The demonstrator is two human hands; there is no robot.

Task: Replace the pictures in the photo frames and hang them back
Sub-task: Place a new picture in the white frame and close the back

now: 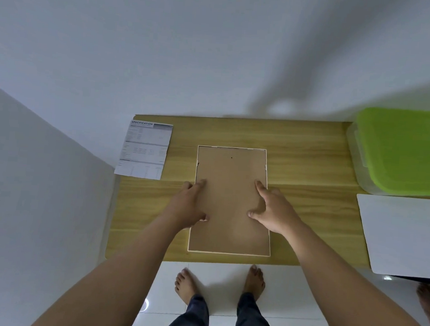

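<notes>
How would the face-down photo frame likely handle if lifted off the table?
The photo frame looks thin and flat, so it is probably light and fairly stiff. The left hand and right hand press its brown backing, which may be loose and could slip out when tilted.

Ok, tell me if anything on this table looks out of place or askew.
The printed sheet juts off the table at its left edge, and the white board on the right overhangs the front edge; either might slip. The frame lies face down and square under the left hand and right hand. Nothing looks spilled or broken.
</notes>
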